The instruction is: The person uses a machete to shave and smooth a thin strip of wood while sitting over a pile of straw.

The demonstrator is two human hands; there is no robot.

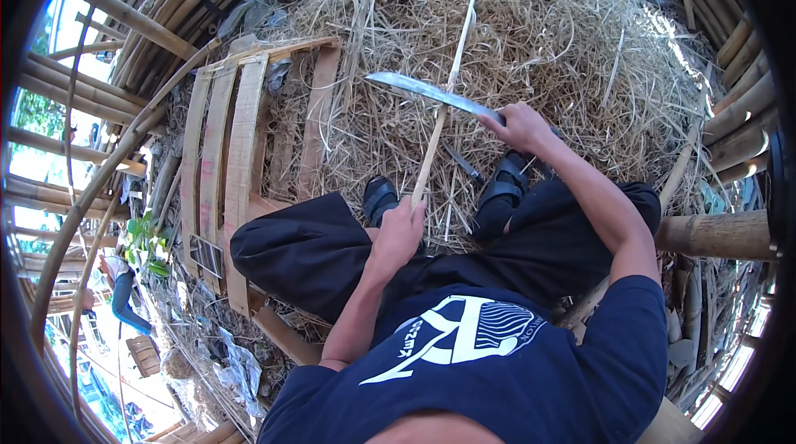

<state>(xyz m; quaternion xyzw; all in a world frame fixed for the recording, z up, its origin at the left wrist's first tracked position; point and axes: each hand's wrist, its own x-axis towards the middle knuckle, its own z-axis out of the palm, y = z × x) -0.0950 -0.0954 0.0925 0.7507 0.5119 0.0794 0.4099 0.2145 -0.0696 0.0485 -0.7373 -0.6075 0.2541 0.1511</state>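
My left hand [400,231] is closed round the near end of a long, thin bamboo strip [429,157]. The strip runs away from me, over the shavings, to the top of the view. In my right hand [522,126] is the handle of a machete [419,87]; the fingers hide most of that handle. Its long, slightly curved blade points left and lies across the strip, seemingly touching it. A second knife-like metal blade [463,162] rests among the shavings between my sandalled feet [501,187].
Pale shavings [564,29] cover the ground ahead. A slatted wooden pallet [217,154] stands at the left, with a dark phone-like rectangle [206,257] on it. Bamboo poles [713,235] edge both sides. Another person [124,299] is outside at the far left.
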